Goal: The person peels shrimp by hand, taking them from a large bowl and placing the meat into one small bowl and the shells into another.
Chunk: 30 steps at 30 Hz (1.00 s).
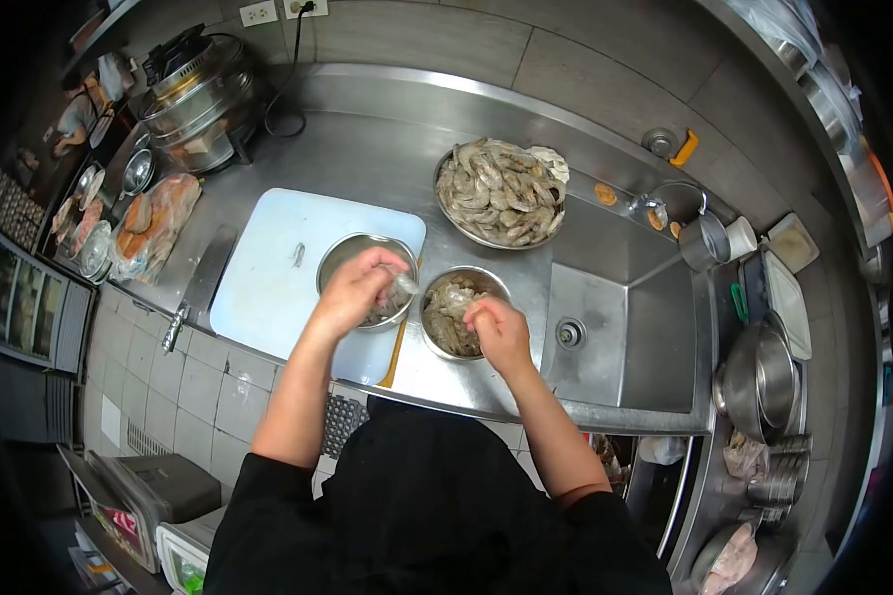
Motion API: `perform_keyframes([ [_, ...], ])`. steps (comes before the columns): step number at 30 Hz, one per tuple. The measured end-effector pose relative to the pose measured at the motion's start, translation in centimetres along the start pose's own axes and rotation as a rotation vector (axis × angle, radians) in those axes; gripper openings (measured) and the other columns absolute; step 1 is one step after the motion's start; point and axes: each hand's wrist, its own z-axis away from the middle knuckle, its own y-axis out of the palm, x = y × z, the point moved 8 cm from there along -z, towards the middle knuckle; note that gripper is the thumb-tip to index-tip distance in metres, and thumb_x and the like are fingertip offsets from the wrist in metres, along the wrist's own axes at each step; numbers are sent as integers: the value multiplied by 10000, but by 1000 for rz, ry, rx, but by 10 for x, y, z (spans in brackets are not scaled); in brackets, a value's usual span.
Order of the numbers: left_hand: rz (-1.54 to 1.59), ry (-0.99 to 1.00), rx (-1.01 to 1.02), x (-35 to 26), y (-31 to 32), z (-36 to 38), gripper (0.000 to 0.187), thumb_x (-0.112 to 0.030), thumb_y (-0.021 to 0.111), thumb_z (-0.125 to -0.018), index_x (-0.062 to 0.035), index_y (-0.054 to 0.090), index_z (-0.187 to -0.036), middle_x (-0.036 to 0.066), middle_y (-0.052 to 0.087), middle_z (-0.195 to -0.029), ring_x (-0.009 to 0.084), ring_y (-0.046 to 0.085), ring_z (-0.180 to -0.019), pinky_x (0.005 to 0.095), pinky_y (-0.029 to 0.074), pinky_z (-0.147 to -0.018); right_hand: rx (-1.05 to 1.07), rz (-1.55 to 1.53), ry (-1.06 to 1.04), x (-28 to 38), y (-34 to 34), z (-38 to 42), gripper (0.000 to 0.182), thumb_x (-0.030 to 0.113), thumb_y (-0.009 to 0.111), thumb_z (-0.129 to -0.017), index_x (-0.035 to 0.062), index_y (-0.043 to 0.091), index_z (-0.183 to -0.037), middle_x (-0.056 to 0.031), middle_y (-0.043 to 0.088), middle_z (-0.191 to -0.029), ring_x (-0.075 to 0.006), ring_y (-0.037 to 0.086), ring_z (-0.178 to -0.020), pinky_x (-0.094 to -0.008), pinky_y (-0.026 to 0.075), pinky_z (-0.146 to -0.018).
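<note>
the left hand (357,288) is over the steel bowl (339,253) standing on the right part of the cutting board (258,297), and its fingers pinch a pale shrimp (402,285) near the rim of this bowl. the right hand (499,332) is just right of the board, at the second bowl (501,281); its fingers are curled, but i cannot tell if they grip some piece. in my judgement, the step in hand is peeling, and the next move calls for the held shrimp to be released inside the bowl on the board, with the shell pieces kept apart. beyond the board, to its right, the large bowl (466,236) carries a high heap of unpeeled shrimp (499,193). the second bowl stands on the tabletop (387,164) between the board and the sink (655,297), so its rim could hinder a low reach. one small piece (299,255) lies on the board, left of the steel bowl
</note>
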Motion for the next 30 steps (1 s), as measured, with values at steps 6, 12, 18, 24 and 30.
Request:
perform_keyframes([
  [6, -703, 430, -486, -78, -15, -11, 326, -319, 608, -900, -4, 669, -956, 150, 652, -970, 318, 615, -923, 380, 479, -824, 115, 884, 0, 10, 2, -2, 252, 290, 527, -907, 95, 682, -870, -119, 655, -893, -331, 628, -837, -435, 504, -733],
  [12, -998, 579, -247, -81, 75, -134, 257, -272, 627, -874, -65, 678, -1016, 166, 640, -1020, 346, 604, -974, 415, 486, -829, -30, 674, -148, 22, -8, 9, 157, 195, 583, -868, 112, 684, -956, -105, 649, -870, -314, 635, -824, -400, 508, -739],
  [18, -1467, 658, -178, -44, 125, -226, 192, -125, 535, -843, -77, 681, -957, 136, 614, -1035, 310, 585, -1057, 431, 480, -876, -111, 549, -70, 13, -40, 37, 171, 184, 589, -869, 85, 685, -971, -112, 669, -892, -304, 644, -831, -388, 512, -744],
  [24, -1526, 606, -115, -48, 133, -222, 201, -124, 556, -830, -62, 677, -978, 120, 600, -1080, 289, 567, -1081, 407, 471, -899, -209, 527, -34, 4, -75, 46, 163, 177, 596, -873, 70, 683, -959, -114, 658, -857, -298, 640, -794, -388, 510, -723],
  [30, -1286, 786, -87, -85, 108, -144, 203, -107, 639, -774, -32, 659, -962, 168, 627, -982, 353, 596, -973, 444, 481, -802, -303, 514, -195, 37, -81, 11, 234, 143, 609, -847, 74, 645, -1068, -115, 628, -953, -305, 606, -887, -398, 480, -784],
])
